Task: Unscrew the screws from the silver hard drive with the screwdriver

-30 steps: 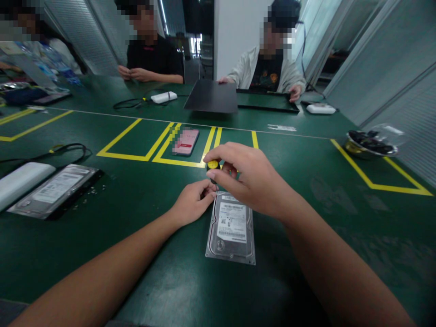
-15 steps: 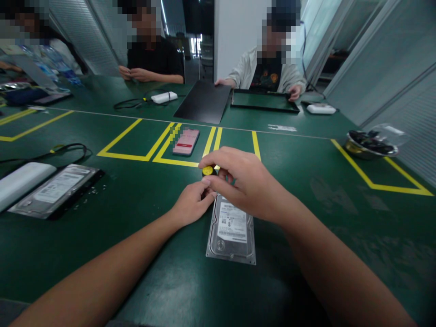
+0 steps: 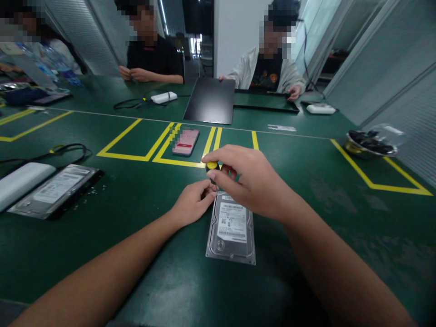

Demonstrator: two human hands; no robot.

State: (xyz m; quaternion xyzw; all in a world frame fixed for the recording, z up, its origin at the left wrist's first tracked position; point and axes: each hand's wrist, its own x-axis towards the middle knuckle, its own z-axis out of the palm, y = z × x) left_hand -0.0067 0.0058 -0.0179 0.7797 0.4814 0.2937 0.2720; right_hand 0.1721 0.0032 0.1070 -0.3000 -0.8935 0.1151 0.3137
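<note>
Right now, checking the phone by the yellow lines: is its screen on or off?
On: the phone shows a lit pink and red screen.

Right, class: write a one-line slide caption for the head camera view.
Right hand grips a yellow-capped screwdriver over a hard drive while the left hand steadies its far corner.

Silver hard drive [image 3: 230, 229] with white label, yellow-capped black screwdriver [image 3: 212, 167], dark green table [image 3: 299, 181] with yellow lines, pink phone [image 3: 185, 141]

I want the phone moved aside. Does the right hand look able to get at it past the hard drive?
Probably yes: the phone lies just beyond the right hand on bare table, though that hand holds a screwdriver.
</note>
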